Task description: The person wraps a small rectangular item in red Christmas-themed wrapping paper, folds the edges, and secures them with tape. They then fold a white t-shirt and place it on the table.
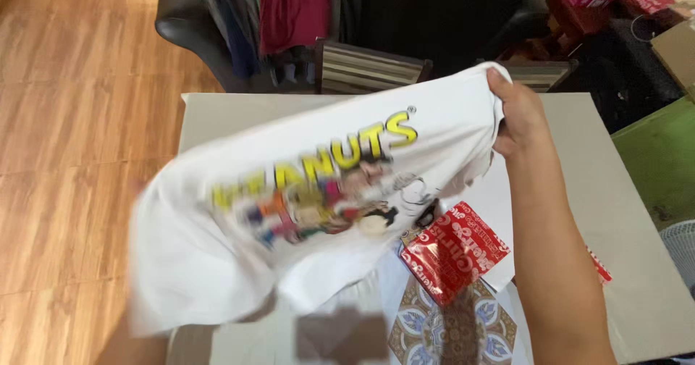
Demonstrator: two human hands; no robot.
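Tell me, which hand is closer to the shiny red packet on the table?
The right hand. It grips the white T-shirt by its upper edge, above the red packet, with its forearm passing just beside the packet. The left hand is hidden behind the shirt's far left side.

You're seeing one white printed T-shirt point(239, 220), one hand point(517, 122), two red shiny packets: one point(455, 253) near centre, one point(599, 267) peeking out right. One grey table point(630, 213), two striped chair backs point(369, 68) far side, one green mat point(659, 155) right.
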